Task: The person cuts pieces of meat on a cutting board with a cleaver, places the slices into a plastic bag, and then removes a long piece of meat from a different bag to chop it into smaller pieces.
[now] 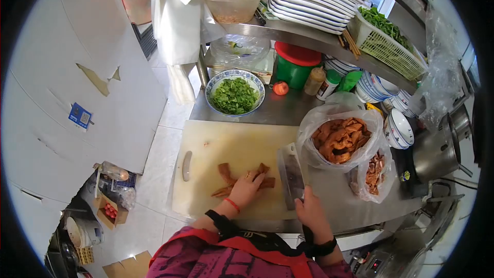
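Note:
A white cutting board (242, 141) lies on the steel counter before me. Several brown strips that look like cooked meat (225, 173) rest on its lower middle. My left hand (246, 188) presses down on these strips with its fingers curled over them, hiding part of the pile. In my right hand (311, 209) is the handle of a cleaver (290, 177). Its wide blade is at the board's right edge, a little to the right of the strips and apart from them.
Right of the board stand a plastic-lined bowl of brown pieces (340, 140) and a smaller bag of pieces (374, 174). Behind it are a bowl of chopped greens (235, 96), a tomato (280, 88) and a green tub (292, 72). Overhead, a shelf (303, 35) carries stacked trays.

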`<move>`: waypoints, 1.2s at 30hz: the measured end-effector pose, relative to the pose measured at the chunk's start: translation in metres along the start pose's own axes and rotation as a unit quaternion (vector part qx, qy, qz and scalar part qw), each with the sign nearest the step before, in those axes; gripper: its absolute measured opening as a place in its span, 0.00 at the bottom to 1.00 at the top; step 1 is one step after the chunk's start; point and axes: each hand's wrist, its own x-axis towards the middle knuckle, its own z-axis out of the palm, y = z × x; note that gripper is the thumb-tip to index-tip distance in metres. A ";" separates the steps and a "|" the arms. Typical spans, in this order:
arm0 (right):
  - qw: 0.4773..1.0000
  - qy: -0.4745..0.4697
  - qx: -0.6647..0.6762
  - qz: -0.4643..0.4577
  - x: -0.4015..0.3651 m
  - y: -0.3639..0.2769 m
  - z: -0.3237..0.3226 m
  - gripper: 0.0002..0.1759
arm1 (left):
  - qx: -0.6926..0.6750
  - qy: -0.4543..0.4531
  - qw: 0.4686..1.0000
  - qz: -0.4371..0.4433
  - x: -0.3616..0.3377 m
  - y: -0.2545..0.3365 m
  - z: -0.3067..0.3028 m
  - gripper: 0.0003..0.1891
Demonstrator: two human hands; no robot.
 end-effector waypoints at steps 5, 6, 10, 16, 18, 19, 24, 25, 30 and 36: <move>1.000 -0.002 -0.008 0.030 0.004 0.002 -0.006 0.19 | -0.010 -0.008 0.994 -0.110 0.023 0.018 -0.012 0.28; 0.999 -0.002 -0.010 0.030 0.004 0.000 -0.007 0.19 | -0.038 -0.037 0.995 -0.089 0.026 0.011 -0.005 0.28; 0.994 -0.052 -0.076 0.058 0.004 -0.008 -0.004 0.16 | -0.072 -0.048 0.996 -0.029 0.028 0.005 0.007 0.28; 0.996 -0.053 -0.070 0.015 0.004 -0.014 0.007 0.14 | -0.115 0.011 0.993 -0.021 0.018 0.003 -0.017 0.23; 0.997 -0.037 -0.064 0.005 0.004 -0.030 0.004 0.14 | -0.089 0.002 0.996 0.027 0.016 -0.001 -0.020 0.19; 0.997 -0.046 -0.065 0.007 0.003 -0.042 0.001 0.14 | -0.092 -0.001 0.995 0.027 0.015 -0.003 -0.018 0.19; 0.992 -0.086 -0.094 0.004 0.010 -0.054 0.011 0.15 | -0.129 -0.006 0.991 0.033 0.019 -0.009 -0.007 0.13; 0.991 -0.096 -0.098 -0.001 0.010 -0.055 0.011 0.14 | -0.132 -0.007 0.991 0.033 0.020 -0.010 -0.007 0.13; 0.986 -0.128 -0.103 0.017 0.010 -0.049 0.018 0.13 | -0.129 -0.038 0.991 0.020 0.023 -0.011 -0.007 0.14; 0.993 -0.101 -0.066 0.006 0.046 -0.051 0.043 0.13 | -0.135 -0.058 0.989 0.020 0.018 -0.016 0.004 0.18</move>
